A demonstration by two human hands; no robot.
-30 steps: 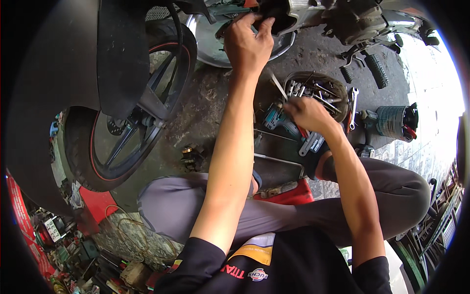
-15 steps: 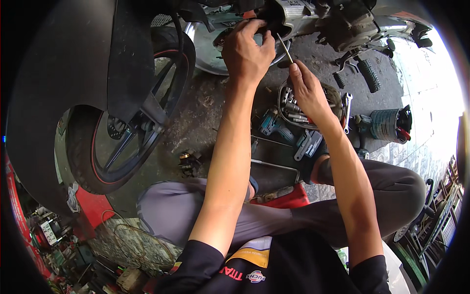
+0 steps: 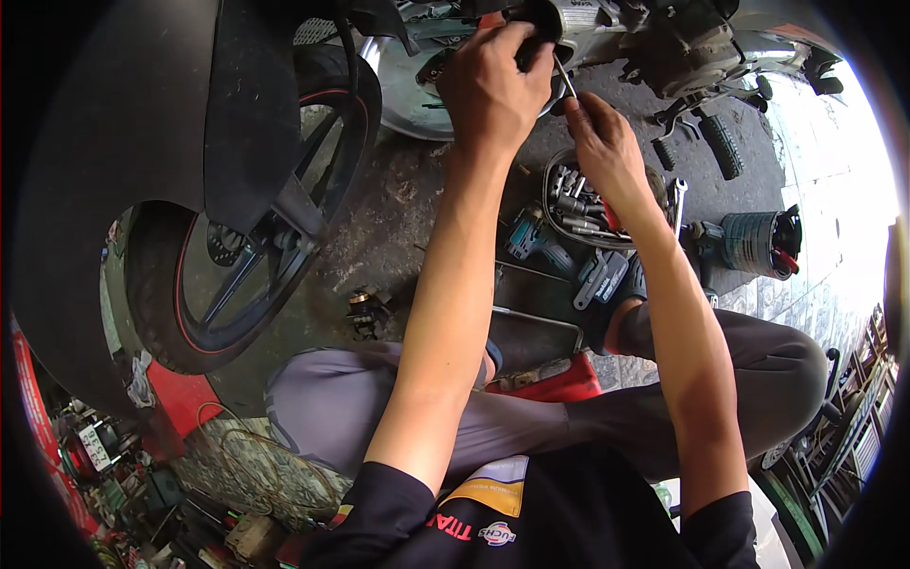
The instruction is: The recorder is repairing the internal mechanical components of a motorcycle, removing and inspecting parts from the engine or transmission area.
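My left hand [image 3: 493,90] is raised to the underside of a motorcycle and grips a black part [image 3: 540,21] of the engine there. My right hand [image 3: 602,142] holds a thin metal tool [image 3: 566,81] by its lower end, its tip pointing up toward the black part, right beside my left hand's fingers. Below my right hand sits a round tray of sockets and tools [image 3: 578,204] on the concrete floor.
A motorcycle wheel with a red-striped rim [image 3: 237,247] and a black fender [image 3: 251,104] stands at left. Two teal power tools [image 3: 531,237] [image 3: 749,242] and a small metal part [image 3: 368,308] lie on the floor. A red stool [image 3: 559,384] is under my knees.
My right hand has left the tool tray, picked up the thin tool and lifted it to the black part by my left hand. My left hand stayed on the engine.
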